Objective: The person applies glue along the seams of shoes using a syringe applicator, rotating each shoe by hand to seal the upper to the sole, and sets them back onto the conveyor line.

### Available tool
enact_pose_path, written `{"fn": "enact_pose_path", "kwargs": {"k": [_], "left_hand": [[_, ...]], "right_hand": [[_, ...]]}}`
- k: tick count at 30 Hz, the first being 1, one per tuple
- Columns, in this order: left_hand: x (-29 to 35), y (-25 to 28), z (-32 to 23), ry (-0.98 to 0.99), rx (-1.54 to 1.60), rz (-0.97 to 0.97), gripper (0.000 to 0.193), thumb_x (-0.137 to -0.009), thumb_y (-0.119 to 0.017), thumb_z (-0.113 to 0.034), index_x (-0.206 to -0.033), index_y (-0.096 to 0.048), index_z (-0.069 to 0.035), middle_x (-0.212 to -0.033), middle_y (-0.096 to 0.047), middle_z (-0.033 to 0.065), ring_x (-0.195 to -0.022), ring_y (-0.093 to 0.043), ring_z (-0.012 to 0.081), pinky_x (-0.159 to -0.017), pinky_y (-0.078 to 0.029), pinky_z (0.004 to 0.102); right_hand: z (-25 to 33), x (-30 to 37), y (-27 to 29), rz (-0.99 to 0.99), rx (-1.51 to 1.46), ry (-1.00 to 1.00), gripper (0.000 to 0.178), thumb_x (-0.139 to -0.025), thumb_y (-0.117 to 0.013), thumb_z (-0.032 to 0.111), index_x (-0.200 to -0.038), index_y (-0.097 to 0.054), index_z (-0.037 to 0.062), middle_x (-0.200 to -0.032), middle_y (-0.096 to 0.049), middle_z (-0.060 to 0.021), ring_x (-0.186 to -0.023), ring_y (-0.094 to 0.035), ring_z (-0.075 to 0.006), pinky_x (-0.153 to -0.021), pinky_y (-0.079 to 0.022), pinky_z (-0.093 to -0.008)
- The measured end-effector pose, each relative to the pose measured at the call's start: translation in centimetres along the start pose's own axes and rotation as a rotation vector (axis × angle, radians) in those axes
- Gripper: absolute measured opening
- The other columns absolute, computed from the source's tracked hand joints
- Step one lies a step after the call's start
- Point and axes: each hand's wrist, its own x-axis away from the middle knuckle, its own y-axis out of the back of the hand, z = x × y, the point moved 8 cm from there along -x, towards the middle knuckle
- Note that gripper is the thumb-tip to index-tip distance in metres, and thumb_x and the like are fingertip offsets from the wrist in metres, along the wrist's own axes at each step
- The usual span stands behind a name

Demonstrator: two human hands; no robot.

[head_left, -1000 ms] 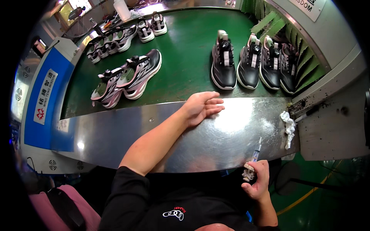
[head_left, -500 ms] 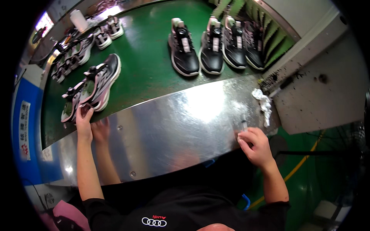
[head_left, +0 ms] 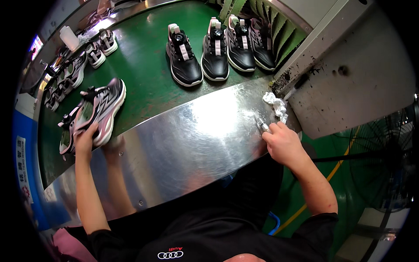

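A black, grey and pink sneaker [head_left: 107, 107] with a white sole is at the left, its toe pointing away from me. My left hand [head_left: 84, 142] is closed on its heel end. Beside it, partly hidden, stands a second sneaker [head_left: 66, 134]. Over the right part of the metal table edge, my right hand [head_left: 283, 143] pinches a small clear syringe-like tube [head_left: 262, 124]. Its thin tip points up and away from me. A crumpled white tissue [head_left: 276, 106] lies just beyond that hand.
Several black sneakers [head_left: 185, 65] stand in a row at the far side of the green tabletop [head_left: 139, 83]. More shoes [head_left: 78, 70] line the far left, near a white bottle [head_left: 69, 38]. A grey metal panel [head_left: 349, 83] and a fan [head_left: 388, 153] are at the right.
The view has shifted, so the table things sit further left. My left hand has drawn the sneaker nearer to me. My right hand has moved up toward the tissue, with the tube still in it.
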Motion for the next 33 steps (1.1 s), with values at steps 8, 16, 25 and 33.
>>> {"fn": "enact_pose_path", "kwargs": {"k": [8, 16, 25, 33], "left_hand": [[15.0, -3.8, -5.5, -0.227, -0.304, 0.119, 0.089, -0.07, -0.076, -0.021, -0.14, -0.028, 0.007, -0.136, -0.043, 0.0144, -0.124, -0.043, 0.0244, -0.106, -0.03, 0.0344], [14.9, -6.9, -2.5, 0.148, 0.254, 0.221, 0.085, -0.064, -0.069, -0.017, -0.139, -0.03, -0.005, -0.124, -0.044, 0.0094, -0.106, -0.053, 0.0209, -0.075, -0.051, 0.0256], [1.9, -9.5, 3.1, 0.529, -0.173, 0.225, 0.026, -0.092, -0.057, -0.03, -0.088, -0.064, -0.006, -0.076, -0.061, 0.002, -0.068, -0.058, 0.0113, -0.059, -0.047, 0.0282], [1.1, -20.0, 1.0, 0.164, 0.172, 0.307, 0.068, -0.07, -0.077, -0.036, -0.113, -0.042, 0.003, -0.103, -0.056, 0.0133, -0.097, -0.054, 0.0188, -0.088, -0.046, 0.0323]], "right_hand": [[0.3, 0.4, 1.1, 0.069, -0.234, -0.045, 0.009, -0.069, -0.066, 0.01, -0.077, -0.063, 0.0101, -0.078, -0.055, -0.0052, -0.081, -0.056, -0.0235, -0.061, -0.05, -0.0339], [-2.5, 0.3, -1.7, 0.187, -0.797, -0.336, 0.017, -0.076, -0.068, 0.013, -0.091, -0.067, 0.006, -0.079, -0.064, -0.0062, -0.066, -0.058, -0.0143, -0.064, -0.046, -0.0262], [-2.3, 4.3, -4.0, 0.2, -1.545, -0.555, 0.02, -0.09, -0.058, 0.015, -0.096, -0.067, -0.0027, -0.069, -0.06, -0.0016, -0.058, -0.051, -0.0075, -0.052, -0.04, -0.0217], [-0.1, 4.7, -1.8, 0.224, -1.555, -0.173, 0.063, -0.077, -0.069, 0.004, -0.132, -0.039, -0.001, -0.117, -0.056, -0.0116, -0.093, -0.055, -0.0151, -0.082, -0.044, -0.0227]]}}
